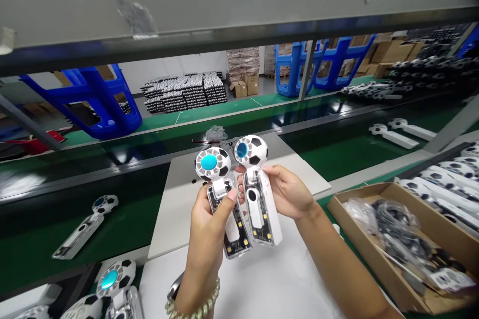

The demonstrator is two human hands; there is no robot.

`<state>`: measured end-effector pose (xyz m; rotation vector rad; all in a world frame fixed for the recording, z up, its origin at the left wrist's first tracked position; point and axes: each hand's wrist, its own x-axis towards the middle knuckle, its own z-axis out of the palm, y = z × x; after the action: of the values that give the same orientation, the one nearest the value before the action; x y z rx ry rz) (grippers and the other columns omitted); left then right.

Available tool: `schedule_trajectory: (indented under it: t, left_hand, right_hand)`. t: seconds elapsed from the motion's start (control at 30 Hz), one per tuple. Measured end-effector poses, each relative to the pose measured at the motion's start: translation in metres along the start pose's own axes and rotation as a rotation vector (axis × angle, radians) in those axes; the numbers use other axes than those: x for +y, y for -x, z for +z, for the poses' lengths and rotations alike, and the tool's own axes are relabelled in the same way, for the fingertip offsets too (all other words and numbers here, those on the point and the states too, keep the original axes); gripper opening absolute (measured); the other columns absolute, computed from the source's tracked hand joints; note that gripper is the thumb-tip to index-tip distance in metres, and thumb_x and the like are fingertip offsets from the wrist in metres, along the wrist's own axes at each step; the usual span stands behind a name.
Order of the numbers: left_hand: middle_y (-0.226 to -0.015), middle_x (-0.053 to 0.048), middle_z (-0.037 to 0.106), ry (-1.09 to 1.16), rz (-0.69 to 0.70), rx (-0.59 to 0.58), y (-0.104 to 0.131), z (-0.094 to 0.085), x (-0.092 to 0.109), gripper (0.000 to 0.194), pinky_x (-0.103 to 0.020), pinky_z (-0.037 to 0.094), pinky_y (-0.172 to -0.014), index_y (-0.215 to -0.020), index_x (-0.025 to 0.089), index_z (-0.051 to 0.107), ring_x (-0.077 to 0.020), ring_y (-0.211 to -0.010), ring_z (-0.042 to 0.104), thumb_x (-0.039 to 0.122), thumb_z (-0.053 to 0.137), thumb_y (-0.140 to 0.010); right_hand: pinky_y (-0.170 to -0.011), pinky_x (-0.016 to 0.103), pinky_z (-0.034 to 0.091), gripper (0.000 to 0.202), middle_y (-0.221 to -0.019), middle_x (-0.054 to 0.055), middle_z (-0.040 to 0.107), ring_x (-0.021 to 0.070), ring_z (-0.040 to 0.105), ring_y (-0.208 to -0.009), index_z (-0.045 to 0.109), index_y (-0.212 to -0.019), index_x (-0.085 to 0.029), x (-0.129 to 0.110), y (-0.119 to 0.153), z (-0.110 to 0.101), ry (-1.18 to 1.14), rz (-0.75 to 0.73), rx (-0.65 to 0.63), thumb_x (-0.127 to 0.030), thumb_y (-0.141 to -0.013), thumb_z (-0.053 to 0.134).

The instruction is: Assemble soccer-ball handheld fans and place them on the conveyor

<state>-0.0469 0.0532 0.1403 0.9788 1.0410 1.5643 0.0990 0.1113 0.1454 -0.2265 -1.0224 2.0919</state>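
Two small fans with football-patterned round heads and clear-fronted handles are held side by side above a white board [175, 209]. My left hand [211, 227] is closed around the handle of the left fan [234, 224], its thumb across the front near the neck. This fan's head has a bright blue disc. The right fan [262, 212] is gripped by my right hand [286, 189] at the top of its handle; its head shows a darker blue centre. Yellow squares show through both clear fronts. The fingers behind the fans are partly hidden.
Another fan [84, 224] lies on the green belt at the left, with more fans [116, 279] at lower left. A cardboard box [389, 264] of cables and bags stands at lower right beside rows of fans [445, 189]. A grey beam [239, 0] crosses overhead.
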Motion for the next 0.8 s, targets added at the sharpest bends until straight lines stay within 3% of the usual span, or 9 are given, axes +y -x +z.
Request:
schedule_trajectory:
  t: [0.1,0.2,0.27,0.37,0.47,0.6,0.8]
  left_hand:
    - [-0.089,-0.006,0.07,-0.022,0.023,0.032,0.0,0.0,0.002,0.047,-0.026,0.052,-0.068,-0.105,0.017,0.059,-0.0197,-0.078,0.066,0.038,0.075,-0.066]
    - [-0.064,-0.002,0.065,-0.061,0.05,0.035,0.001,-0.001,0.005,0.034,-0.024,0.048,-0.055,-0.085,0.015,0.061,-0.0152,-0.057,0.06,0.04,0.074,-0.066]
    - [-0.054,-0.001,0.061,-0.055,0.078,-0.007,0.003,-0.002,0.006,0.029,-0.023,0.045,-0.051,-0.077,0.015,0.059,-0.0143,-0.052,0.057,0.04,0.071,-0.068]
    - [-0.053,-0.002,0.061,-0.008,0.108,-0.073,0.005,-0.003,0.008,0.024,-0.023,0.043,-0.05,-0.075,0.016,0.06,-0.0145,-0.052,0.055,0.038,0.067,-0.069]
    - [-0.054,-0.001,0.059,0.049,0.101,-0.099,0.007,-0.001,0.009,0.02,-0.023,0.041,-0.048,-0.073,0.017,0.059,-0.0142,-0.051,0.054,0.034,0.066,-0.066]
    - [-0.059,0.0,0.055,0.085,0.178,-0.13,0.011,0.001,0.011,0.015,-0.025,0.038,-0.048,-0.072,0.017,0.058,-0.0134,-0.049,0.052,0.03,0.063,-0.065]
    - [-0.057,0.0,0.054,0.074,0.199,-0.179,0.014,0.0,0.011,0.016,-0.026,0.038,-0.048,-0.071,0.017,0.059,-0.015,-0.05,0.052,0.032,0.063,-0.066]
  right_hand:
    - [-0.079,0.033,0.049,0.029,-0.09,0.007,0.066,0.018,0.063,-0.08,0.06,-0.102,-0.012,0.003,0.001,-0.001,0.233,-0.087,-0.006,-0.031,-0.079,0.063]
    - [-0.073,0.032,0.051,0.033,-0.085,0.004,0.066,0.0172,0.063,-0.074,0.06,-0.102,-0.016,0.008,0.003,0.002,0.485,-0.19,-0.025,-0.028,-0.074,0.072]
    - [-0.069,0.031,0.051,0.031,-0.08,0.003,0.066,0.0177,0.062,-0.072,0.062,-0.096,-0.016,0.011,0.003,0.006,0.638,-0.27,0.04,-0.025,-0.07,0.075]
    - [-0.075,0.034,0.051,0.033,-0.089,0.006,0.066,0.0216,0.061,-0.084,0.064,-0.095,-0.016,0.011,0.004,0.01,0.792,-0.415,0.172,-0.024,-0.066,0.078]
    - [-0.081,0.038,0.05,0.036,-0.1,0.008,0.065,0.0241,0.059,-0.092,0.065,-0.099,-0.018,0.009,0.003,0.008,0.854,-0.489,0.216,-0.025,-0.066,0.078]
    - [-0.078,0.038,0.05,0.039,-0.102,0.009,0.065,0.0236,0.06,-0.088,0.064,-0.104,-0.018,0.001,0.006,0.0,0.837,-0.48,0.233,-0.022,-0.067,0.077]
    - [-0.075,0.035,0.049,0.031,-0.094,0.009,0.065,0.0244,0.059,-0.086,0.067,-0.09,-0.017,-0.005,0.017,0.0,0.86,-0.502,0.179,-0.019,-0.061,0.08]
